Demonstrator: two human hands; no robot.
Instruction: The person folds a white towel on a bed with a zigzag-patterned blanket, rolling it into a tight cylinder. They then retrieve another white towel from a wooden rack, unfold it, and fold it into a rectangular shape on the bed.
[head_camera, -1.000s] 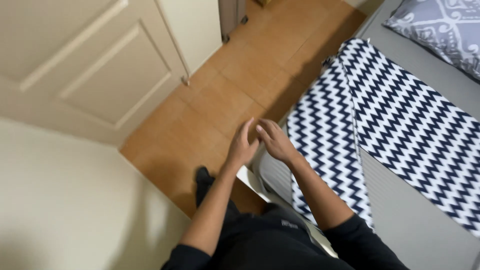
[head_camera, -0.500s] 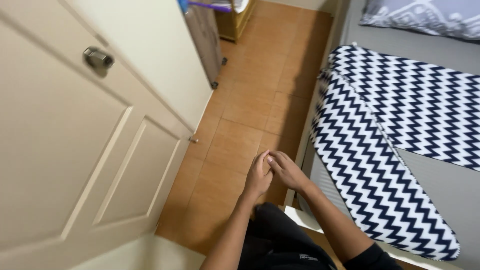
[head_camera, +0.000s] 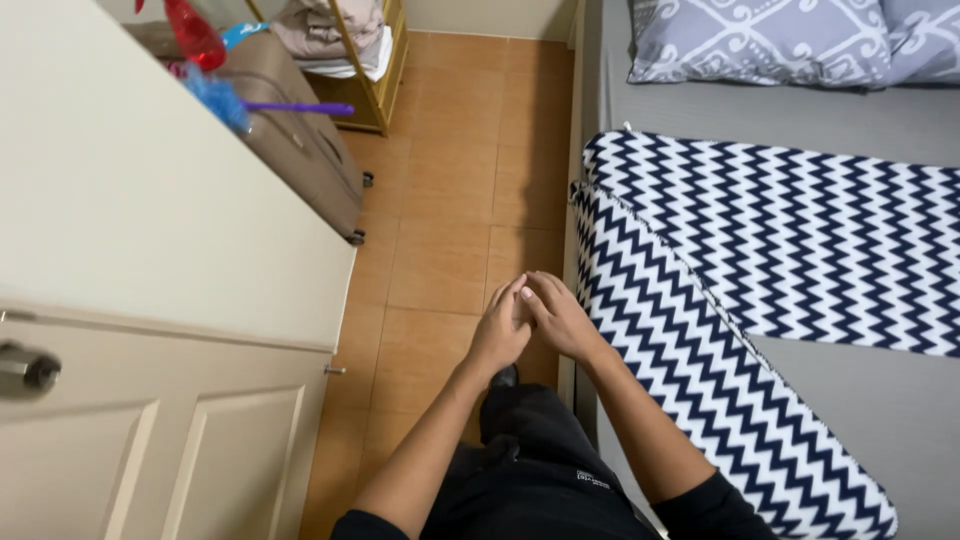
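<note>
Both hands, left hand (head_camera: 500, 335) and right hand (head_camera: 560, 318), touch empty beside the zigzag blanket (head_camera: 760, 300), whose overhanging edge could slide off the bed (head_camera: 950, 440).

Bed (head_camera: 850, 110): right side; pillows (head_camera: 760, 40) at far end, blanket (head_camera: 800, 250) laid across it, one strip hanging over the left edge. Floor (head_camera: 450, 200): centre strip. Door (head_camera: 150, 440): near left. Suitcase (head_camera: 300, 140): far left, duster (head_camera: 240, 103) on top. Rack (head_camera: 375, 60): behind suitcase. Left hand (head_camera: 500, 335) and right hand (head_camera: 560, 320): touching, near centre, beside bed edge.
</note>
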